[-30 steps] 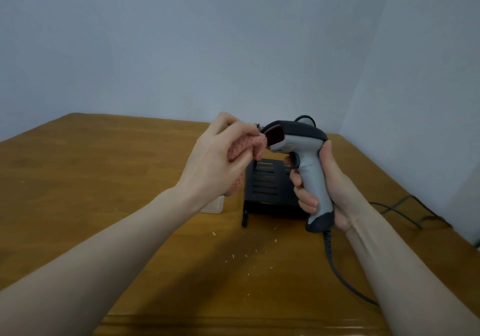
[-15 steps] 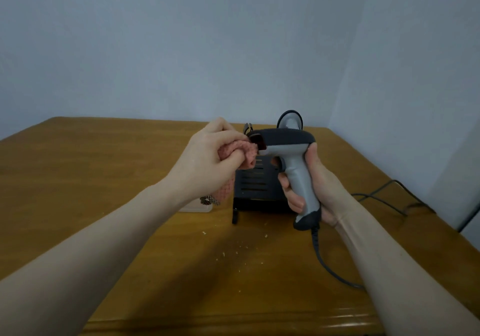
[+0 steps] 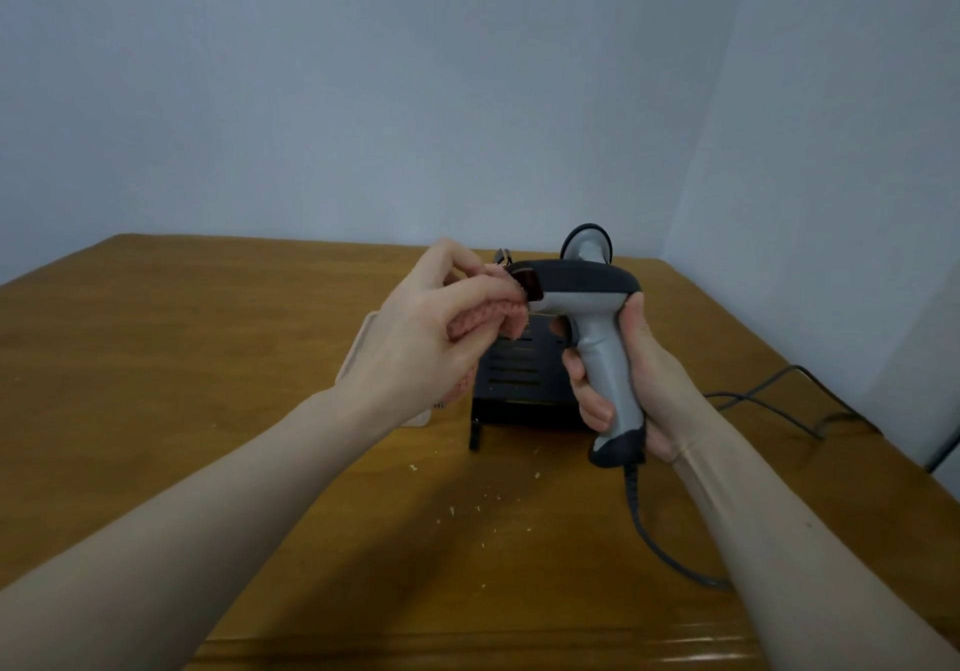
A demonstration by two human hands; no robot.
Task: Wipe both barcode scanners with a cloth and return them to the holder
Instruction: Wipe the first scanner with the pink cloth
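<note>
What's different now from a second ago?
Little: the left hand still presses the pink cloth against the scanner window, having shifted slightly across it. The right hand keeps its grip on the handle. The second scanner stays in the black holder.

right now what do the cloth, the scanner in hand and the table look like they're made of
Cloth: pink woven or knitted fabric, judging by its open, waffle-like texture and frayed edge. Scanner: likely moulded plastic, matt grey handle and darker, slightly glossy head, with smooth seamless curves. Table: wood or wood veneer, varnished; brown grain streaks and a glossy highlight along the near edge.
</note>
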